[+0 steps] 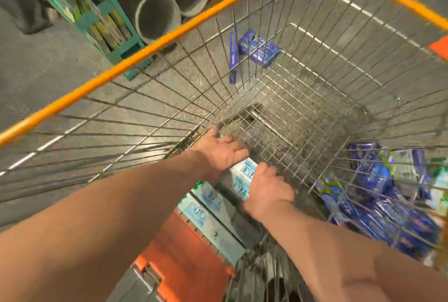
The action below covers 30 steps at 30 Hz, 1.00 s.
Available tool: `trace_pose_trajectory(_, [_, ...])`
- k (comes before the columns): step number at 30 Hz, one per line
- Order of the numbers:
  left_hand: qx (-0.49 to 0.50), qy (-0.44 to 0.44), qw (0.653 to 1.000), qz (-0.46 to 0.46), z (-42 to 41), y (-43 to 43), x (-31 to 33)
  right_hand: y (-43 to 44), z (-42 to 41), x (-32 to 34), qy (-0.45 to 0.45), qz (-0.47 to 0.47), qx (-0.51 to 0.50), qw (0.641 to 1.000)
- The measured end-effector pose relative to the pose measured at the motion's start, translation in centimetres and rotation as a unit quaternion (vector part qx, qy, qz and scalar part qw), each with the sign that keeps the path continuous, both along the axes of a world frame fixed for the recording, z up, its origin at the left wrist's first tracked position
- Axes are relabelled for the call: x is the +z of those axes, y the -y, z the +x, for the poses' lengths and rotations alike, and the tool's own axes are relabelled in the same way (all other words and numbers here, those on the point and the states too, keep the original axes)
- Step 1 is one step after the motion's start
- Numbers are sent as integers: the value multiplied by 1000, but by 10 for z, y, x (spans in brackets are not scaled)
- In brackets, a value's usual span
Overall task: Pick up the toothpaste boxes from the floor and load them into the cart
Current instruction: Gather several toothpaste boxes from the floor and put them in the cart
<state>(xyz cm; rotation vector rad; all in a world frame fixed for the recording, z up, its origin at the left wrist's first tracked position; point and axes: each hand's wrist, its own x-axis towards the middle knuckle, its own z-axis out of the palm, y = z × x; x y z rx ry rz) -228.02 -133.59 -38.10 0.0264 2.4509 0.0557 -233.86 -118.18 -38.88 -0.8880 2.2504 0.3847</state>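
1. A white box (243, 175) is held by both hands low at the near end of the cart (145, 52); the left hand (219, 150) is curled over its far end; the right hand (269, 187) is wrapped round its right side.
2. More white boxes (206, 207) are laid just beside it, against the near wall.
3. Blue boxes (378, 195) are heaped on the floor beyond the right wall; other blue boxes (257, 49) are seen through the wire by the far left corner, inside or outside cannot be told.
4. Pipes (157, 15) are seen past the left rim.
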Motion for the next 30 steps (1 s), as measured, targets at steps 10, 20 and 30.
trace_pose_trajectory(10, [3,-15,999,30,1,12,-21,-1,-6,-11,35,11,42,998])
trace_pose_trajectory(20, [20,5,999,32,13,14,-24,-3,-8,4,69,28,99,992])
trace_pose_trajectory(30, [79,62,995,-2,9,2,-10,-5,-5,4,90,24,62,994])
